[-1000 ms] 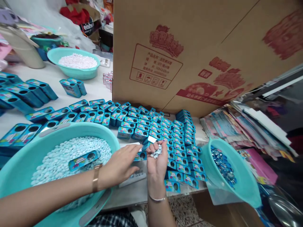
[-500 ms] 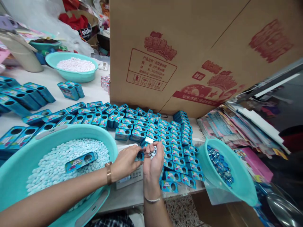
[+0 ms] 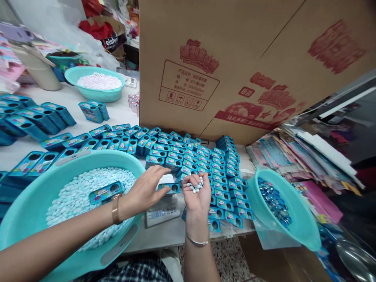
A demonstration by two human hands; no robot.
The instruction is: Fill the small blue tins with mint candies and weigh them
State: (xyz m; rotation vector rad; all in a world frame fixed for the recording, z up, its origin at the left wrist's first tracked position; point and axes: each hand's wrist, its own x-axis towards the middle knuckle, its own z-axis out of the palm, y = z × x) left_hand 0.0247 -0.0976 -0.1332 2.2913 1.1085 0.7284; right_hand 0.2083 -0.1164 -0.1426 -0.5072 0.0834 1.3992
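Observation:
My left hand (image 3: 147,190) is held with thumb and fingers spread, its thumb tip overlapping the near end of a blue tin (image 3: 175,188) with a round hole in its top. That tin rests on a small digital scale (image 3: 163,214) whose display is lit. In the cupped palm of my right hand (image 3: 198,200), fingers curled inward, lie several pale blue candies (image 3: 197,187). Below my left forearm sits a big turquoise basin (image 3: 17,235) of similar pale candies (image 3: 70,196), with another blue tin (image 3: 105,192) lying on top of them.
Rows of blue tins (image 3: 190,158) stand beyond the scale. To the right, a turquoise bowl (image 3: 307,231) holds shiny blue pieces. A large carton (image 3: 188,129) rises behind the rows, and another turquoise bowl (image 3: 96,96) of pale candies stands at the back left. Stacked printed sheets (image 3: 293,152) lie right.
My left hand has drawn back leftward from the tin and its fingers have spread. My right hand has moved slightly right, away from the tin, with candies in its palm. More of the scale shows.

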